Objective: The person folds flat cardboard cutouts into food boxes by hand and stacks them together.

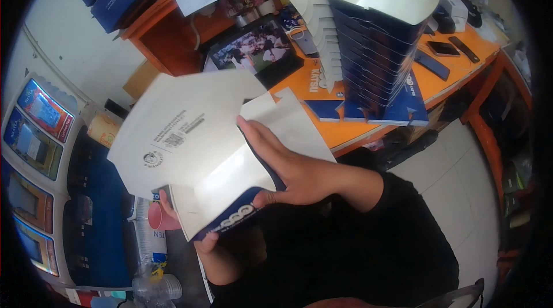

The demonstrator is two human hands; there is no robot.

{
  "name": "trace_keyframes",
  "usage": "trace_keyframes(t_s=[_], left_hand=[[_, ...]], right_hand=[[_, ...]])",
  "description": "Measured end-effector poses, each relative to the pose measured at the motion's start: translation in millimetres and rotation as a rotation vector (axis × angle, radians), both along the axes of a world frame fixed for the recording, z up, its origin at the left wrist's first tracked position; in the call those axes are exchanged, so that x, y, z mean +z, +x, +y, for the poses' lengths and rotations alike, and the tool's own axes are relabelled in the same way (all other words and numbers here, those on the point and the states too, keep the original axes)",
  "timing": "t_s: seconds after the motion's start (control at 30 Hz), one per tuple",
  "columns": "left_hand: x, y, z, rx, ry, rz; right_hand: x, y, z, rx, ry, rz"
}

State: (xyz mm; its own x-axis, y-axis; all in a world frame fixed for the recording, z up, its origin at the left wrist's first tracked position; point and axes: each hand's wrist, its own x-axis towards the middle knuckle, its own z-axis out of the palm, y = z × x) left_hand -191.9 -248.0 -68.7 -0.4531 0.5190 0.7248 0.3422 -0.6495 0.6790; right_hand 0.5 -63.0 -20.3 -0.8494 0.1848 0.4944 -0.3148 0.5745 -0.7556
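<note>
Between my two hands is a partly folded cardboard food box [224, 172], white inside and dark blue with white lettering outside. Its large flap [190, 106], printed with a logo and small text, stands out toward the upper left. My left hand [208, 244] grips the lower left corner, with fingers behind the wall and the thumb at the bottom edge. On the opposite side, my right hand [282, 164] clasps the side wall, its thumb on the blue face and its fingers along the upper edge.
A tall nested stack of folded boxes [374, 49] rises from the orange table [345, 141], above flat blue cardboard [397, 113]. Near it are a tablet [253, 49] playing video and several phones [443, 49]. Plastic cups [151, 233] and a drink dispenser [34, 152] stand at left.
</note>
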Motion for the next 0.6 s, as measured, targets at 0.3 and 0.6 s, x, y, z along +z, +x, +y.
trace_keyframes(t_s=[0.3, 0.6], left_hand=[[62.0, 7.2, 54.3, 0.314, 0.231, 0.392], [122.9, 95.4, 161.7, 0.229, 0.467, 0.394]], right_hand=[[108.3, 44.1, 15.1, -0.555, 0.839, 0.572], [162.2, 82.7, -27.7, -0.536, 1.135, 0.028]])
